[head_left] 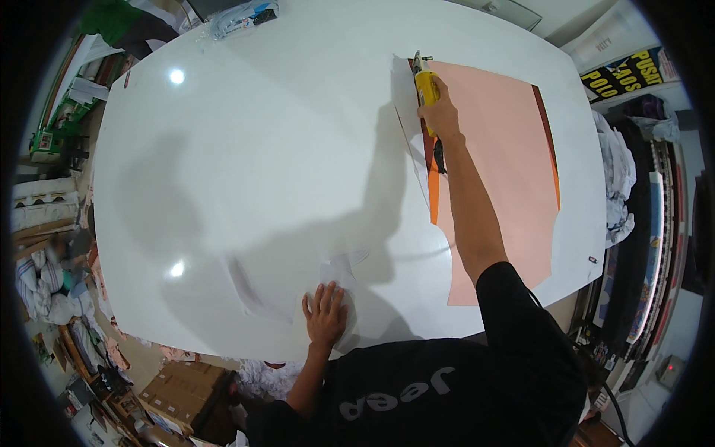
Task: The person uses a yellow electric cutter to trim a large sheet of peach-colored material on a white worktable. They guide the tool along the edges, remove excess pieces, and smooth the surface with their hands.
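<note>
My right hand (pixel 441 112) is wrapped round the yellow body of a hand-held electric fabric cutter (pixel 426 83). Its metal head rests at the far left corner of a stack of peach fabric panels (pixel 495 141). Dark brown and orange layers (pixel 434 195) peek out along the stack's left edge, and a thin white strip lies beside it. Under my forearm, the cutter's black rear end and part of a cord show. Fingers spread, my left hand (pixel 325 316) lies flat on the table's near side, touching a white offcut (pixel 339 272).
The large white table (pixel 246 164) has another curved white scrap (pixel 249 290) near my left hand. At its far edge lies a clear plastic bag (pixel 244 18); a small dark object (pixel 593 260) sits near the right edge. Cardboard boxes (pixel 179 391) stand below left. Another person (pixel 123 26) is at far left.
</note>
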The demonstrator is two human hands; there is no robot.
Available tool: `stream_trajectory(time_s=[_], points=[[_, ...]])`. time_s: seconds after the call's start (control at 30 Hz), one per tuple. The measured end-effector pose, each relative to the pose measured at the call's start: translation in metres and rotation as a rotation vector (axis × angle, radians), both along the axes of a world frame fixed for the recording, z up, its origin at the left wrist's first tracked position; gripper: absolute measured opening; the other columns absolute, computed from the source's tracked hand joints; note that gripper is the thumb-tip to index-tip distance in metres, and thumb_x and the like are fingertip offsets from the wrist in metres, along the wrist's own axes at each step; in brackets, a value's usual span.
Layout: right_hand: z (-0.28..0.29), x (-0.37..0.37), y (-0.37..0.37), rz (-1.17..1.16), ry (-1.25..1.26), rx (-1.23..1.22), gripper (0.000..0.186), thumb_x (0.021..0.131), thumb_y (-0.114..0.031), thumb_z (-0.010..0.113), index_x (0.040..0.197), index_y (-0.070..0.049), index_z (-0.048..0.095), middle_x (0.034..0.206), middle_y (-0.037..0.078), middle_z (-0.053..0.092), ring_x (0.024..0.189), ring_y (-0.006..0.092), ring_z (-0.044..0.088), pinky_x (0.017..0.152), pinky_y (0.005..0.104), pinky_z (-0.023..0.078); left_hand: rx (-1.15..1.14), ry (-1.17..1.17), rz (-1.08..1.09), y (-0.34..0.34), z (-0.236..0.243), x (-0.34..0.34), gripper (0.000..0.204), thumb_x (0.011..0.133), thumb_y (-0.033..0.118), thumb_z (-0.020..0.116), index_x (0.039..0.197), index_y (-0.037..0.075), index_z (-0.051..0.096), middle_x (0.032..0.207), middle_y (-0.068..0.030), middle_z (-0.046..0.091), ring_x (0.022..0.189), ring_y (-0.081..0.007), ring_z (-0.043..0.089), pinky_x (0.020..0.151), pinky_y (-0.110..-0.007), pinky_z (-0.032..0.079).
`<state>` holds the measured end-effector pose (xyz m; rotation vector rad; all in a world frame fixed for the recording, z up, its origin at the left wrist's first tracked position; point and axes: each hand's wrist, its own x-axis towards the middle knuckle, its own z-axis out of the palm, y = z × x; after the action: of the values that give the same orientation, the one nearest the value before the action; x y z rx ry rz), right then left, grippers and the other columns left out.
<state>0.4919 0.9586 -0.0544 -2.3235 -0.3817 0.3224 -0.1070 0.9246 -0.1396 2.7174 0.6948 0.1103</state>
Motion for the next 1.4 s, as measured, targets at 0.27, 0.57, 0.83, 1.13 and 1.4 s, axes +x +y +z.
stream_trajectory(time_s=[0.27,0.57,0.83,1.13,1.4], points=[[-0.015,0.063,0.038,0.016,-0.028,-0.015,0.103,0.081,-0.011,0.084,0.171,-0.03,0.039,0.153,0.016,0.068,0.139,0.043,0.065,0.116,0.0499,0.054,0.091,0.093,0.083,0.008,0.002,-0.003,0.054,0.103,0.04,0.072,0.156,0.028,0.064,0.176,-0.0027,0.046,0.165,-0.0341,0.036,0.132,-0.074,0.007],[0.034,0.005,-0.061,-0.114,0.23,0.585,0.103,0.084,-0.003,0.077,0.174,-0.024,0.032,0.122,0.016,0.071,0.078,0.0231,0.073,0.063,0.037,0.06,0.107,0.183,1.137,0.134,-0.021,0.0,0.078,0.112,0.065,0.051,0.173,0.019,0.041,0.186,-0.0181,0.021,0.172,-0.0464,0.007,0.126,-0.082,-0.005],[0.109,-0.131,-0.321,-0.38,0.125,0.557,0.102,0.084,0.001,0.074,0.173,-0.025,0.033,0.108,0.016,0.071,0.073,0.0199,0.071,0.053,0.0327,0.057,-0.123,-0.09,0.333,0.099,-0.026,0.277,0.09,0.105,0.068,0.064,0.158,-0.004,0.054,0.176,-0.0249,0.039,0.169,-0.0433,0.024,0.134,-0.071,0.008],[0.023,-0.13,-0.618,-0.818,0.049,0.382,0.104,0.087,-0.011,0.081,0.175,-0.015,0.025,0.109,0.018,0.072,0.072,0.0236,0.071,0.056,0.0365,0.059,0.149,-0.095,0.013,0.036,-0.022,0.437,0.039,0.109,0.038,0.066,0.132,0.006,0.067,0.141,-0.0162,0.064,0.128,-0.0369,0.06,0.109,-0.056,0.048],[-0.093,-0.081,-0.783,-1.046,-0.185,0.274,0.085,0.087,-0.027,0.082,0.162,-0.007,0.049,0.118,0.017,0.075,0.09,0.0278,0.074,0.082,0.0391,0.061,0.072,-0.138,0.022,0.092,-0.043,0.115,0.027,0.108,0.013,0.064,0.126,-0.006,0.07,0.123,-0.0263,0.07,0.122,-0.0465,0.063,0.109,-0.055,0.05]])
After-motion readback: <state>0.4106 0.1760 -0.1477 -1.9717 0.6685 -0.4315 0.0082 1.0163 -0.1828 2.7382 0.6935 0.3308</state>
